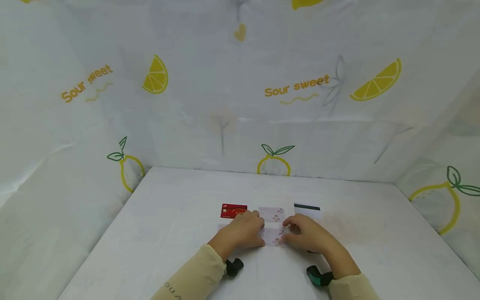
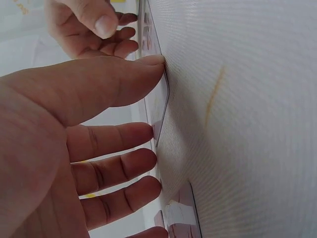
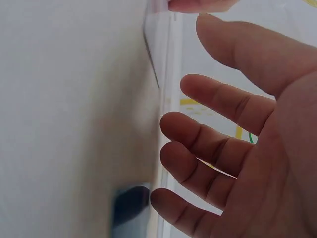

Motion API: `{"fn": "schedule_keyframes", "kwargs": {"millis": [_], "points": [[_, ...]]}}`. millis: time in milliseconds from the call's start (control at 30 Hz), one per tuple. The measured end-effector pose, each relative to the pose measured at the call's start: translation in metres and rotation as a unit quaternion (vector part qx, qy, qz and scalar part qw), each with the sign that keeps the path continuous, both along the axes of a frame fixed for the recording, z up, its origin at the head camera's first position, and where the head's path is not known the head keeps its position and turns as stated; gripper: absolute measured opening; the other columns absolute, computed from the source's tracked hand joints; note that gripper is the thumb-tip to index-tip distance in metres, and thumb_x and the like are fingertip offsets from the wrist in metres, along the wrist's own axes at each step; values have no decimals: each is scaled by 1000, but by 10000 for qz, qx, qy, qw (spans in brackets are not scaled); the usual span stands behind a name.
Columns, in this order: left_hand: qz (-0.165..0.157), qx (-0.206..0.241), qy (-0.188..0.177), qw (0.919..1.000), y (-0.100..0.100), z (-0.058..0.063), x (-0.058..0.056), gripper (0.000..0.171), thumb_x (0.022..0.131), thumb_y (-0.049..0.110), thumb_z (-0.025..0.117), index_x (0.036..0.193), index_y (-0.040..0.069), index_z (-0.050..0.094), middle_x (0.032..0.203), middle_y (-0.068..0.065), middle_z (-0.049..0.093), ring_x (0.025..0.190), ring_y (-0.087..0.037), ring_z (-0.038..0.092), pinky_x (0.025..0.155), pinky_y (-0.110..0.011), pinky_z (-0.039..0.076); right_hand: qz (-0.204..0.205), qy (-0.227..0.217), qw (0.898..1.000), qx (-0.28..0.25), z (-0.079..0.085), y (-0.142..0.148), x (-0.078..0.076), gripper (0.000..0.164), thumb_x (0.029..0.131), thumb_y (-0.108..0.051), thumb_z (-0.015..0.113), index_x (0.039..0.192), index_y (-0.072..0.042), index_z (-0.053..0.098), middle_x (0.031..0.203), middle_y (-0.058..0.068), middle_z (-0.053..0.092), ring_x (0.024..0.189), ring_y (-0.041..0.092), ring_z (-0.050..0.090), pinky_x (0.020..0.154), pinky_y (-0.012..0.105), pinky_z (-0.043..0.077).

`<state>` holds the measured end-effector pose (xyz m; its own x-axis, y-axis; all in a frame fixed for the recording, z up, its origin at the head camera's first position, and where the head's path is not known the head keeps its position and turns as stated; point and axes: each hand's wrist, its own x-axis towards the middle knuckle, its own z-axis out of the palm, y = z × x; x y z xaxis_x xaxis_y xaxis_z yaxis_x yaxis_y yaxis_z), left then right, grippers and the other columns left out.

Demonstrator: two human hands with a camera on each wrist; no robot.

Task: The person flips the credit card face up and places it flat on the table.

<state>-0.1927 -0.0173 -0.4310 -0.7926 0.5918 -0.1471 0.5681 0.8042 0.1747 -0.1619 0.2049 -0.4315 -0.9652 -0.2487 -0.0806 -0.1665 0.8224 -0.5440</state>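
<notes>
Behind the white table [image 1: 180, 196] hangs a pale sheet [image 1: 210, 54] — lemon slices [image 1: 156, 76], "Sour sweet" lettering [image 1: 297, 86].

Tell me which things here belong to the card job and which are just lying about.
Likely the job:
nearer pale card between left hand and right hand
red card
farther pale card
black-striped card
partly hidden card beside the left hand

Apparently just surroundings or worn gear:
lemon-print backdrop
white table
black wrist devices

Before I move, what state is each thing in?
Red card: chip side up, partly hidden
Far middle card: floral side up
Striped card: stripe side up
Near middle card: floral side up
Near left card: mostly hidden
Near right dark item: mostly hidden
Left grip: thumb touching near middle card
Right grip: holding nothing
</notes>
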Motion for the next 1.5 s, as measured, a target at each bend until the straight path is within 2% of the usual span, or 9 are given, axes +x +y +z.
{"fn": "schedule_keyframes", "kwargs": {"millis": [200,333,633,800,967,1133,1233,1367,1500], "points": [[-80,50,-86,9999,6,-4,0,43,80,43,79,112,16,68,92,5,54,85,-13,48,80,-30,47,-334,104,9993,-143,6,27,7,39,90,-37,70,121,-14,64,121,5,63,113,27,58,94,52,48],[-98,248,-190,9995,9,-6,3,45,80,42,80,116,19,67,98,6,56,90,-13,50,86,-31,49,-485,-14,9988,-1,7,50,16,44,92,-40,67,124,-11,63,126,8,62,118,32,56,95,55,48],[-312,470,-260,9981,36,10,9,51,81,43,78,126,24,64,118,6,58,109,-12,52,96,-32,49,-735,-320,9967,137,8,101,41,56,90,-45,67,127,-3,60,129,17,62,123,43,54,96,61,44],[-534,500,-243,9970,57,17,10,51,81,44,79,126,24,65,115,7,59,105,-9,54,91,-27,50,-858,-324,9958,-59,3,104,43,59,87,-43,71,128,-2,60,134,21,57,130,48,45,100,64,39],[-776,479,-205,9956,77,14,9,52,81,45,78,126,21,65,115,6,60,102,-8,56,90,-25,50,-768,-189,9966,-233,-9,101,38,58,79,-37,80,124,-7,63,133,20,56,129,46,46,102,64,37],[-672,356,-273,9967,91,6,10,53,79,47,79,122,21,65,109,6,60,97,-8,56,88,-28,50,-530,-129,9982,-241,-15,102,36,58,72,-33,86,121,-12,65,133,16,52,128,45,43,102,67,35],[-596,249,-157,9978,96,1,11,53,77,49,79,120,21,65,106,6,60,95,-10,55,86,-30,50,-499,-94,9986,-141,-15,103,38,58,70,-33,87,121,-14,65,133,15,51,128,45,42,100,68,35],[-617,130,149,9979,102,-4,12,57,76,54,79,121,22,65,114,6,58,103,-12,53,90,-33,48,-542,92,9985,-25,-13,105,41,58,69,-33,87,120,-14,67,130,13,52,125,43,44,97,68,37],[-670,47,221,9975,105,-8,15,64,74,59,78,127,25,63,125,7,54,112,-13,49,96,-36,46,-731,82,9972,87,-12,107,45,56,70,-36,86,119,-15,68,128,10,54,123,39,45,94,66,39]]}}
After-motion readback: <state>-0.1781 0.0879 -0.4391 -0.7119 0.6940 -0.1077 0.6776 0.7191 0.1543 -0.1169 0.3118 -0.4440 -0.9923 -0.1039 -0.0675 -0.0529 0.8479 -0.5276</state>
